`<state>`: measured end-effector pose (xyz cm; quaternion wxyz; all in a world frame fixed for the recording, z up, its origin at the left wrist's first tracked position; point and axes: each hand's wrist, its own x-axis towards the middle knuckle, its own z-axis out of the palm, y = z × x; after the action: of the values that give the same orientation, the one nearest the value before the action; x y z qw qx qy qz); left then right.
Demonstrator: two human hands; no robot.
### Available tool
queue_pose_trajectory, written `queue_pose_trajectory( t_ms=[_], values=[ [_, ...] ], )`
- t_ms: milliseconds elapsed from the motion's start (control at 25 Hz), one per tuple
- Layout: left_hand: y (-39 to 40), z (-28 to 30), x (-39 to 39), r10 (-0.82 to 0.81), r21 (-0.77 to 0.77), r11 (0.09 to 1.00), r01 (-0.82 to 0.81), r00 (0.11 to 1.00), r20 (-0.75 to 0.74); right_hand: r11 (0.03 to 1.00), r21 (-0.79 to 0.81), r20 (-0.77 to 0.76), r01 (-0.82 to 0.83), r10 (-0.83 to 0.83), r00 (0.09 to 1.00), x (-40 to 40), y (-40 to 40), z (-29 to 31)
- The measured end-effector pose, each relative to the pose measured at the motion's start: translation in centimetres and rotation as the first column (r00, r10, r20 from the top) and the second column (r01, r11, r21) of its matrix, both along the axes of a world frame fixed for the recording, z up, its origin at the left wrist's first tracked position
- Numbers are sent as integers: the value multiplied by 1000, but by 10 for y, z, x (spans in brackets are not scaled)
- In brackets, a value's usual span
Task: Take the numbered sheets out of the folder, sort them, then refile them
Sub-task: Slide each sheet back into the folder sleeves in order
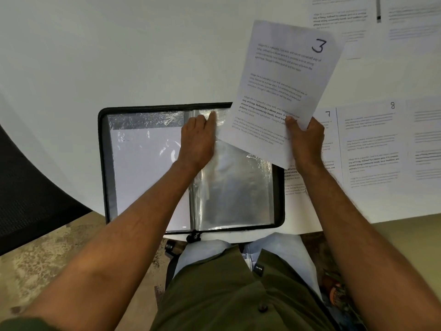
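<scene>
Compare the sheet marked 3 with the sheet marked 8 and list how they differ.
The sheet marked 3 is held up in the right hand, gripped at its lower edge; the sheet marked 8 lies flat on the table. Sheet 3 is tilted and overlaps the folder; sheet 8 lies roughly square to the table edge, right of the folder. Both are white pages of printed paragraphs with a handwritten number at the top right.

Open black zip folder with clear plastic sleeves (148, 168) laid at the white table's (95, 56) near edge, printed sheet numbered 3 (284, 87) held above its right half, sheets numbered 7 (328, 130) and 8 (372, 144) spread out to the right
</scene>
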<state>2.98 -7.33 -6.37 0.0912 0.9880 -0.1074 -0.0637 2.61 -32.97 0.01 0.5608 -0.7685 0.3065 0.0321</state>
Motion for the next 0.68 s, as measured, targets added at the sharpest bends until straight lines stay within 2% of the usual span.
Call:
queue_pose_trajectory(
  t_ms=[160, 320, 480, 680],
  values=[
    [4, -2, 8, -23, -30, 999, 22, 999, -40, 992, 103, 61, 74, -81, 995, 12, 6, 7],
    [8, 2, 17, -5, -70, 998, 0, 997, -72, 944, 267, 48, 191, -212, 976, 25, 7, 9],
    [6, 7, 30, 82, -165, 982, -89, 996, -45, 849, 414, -42, 329, -343, 938, 39, 5, 8],
    [2, 9, 41, 46, -161, 986, -38, 998, 46, 692, 545, -157, 474, -471, 868, 55, 3, 1]
  ],
)
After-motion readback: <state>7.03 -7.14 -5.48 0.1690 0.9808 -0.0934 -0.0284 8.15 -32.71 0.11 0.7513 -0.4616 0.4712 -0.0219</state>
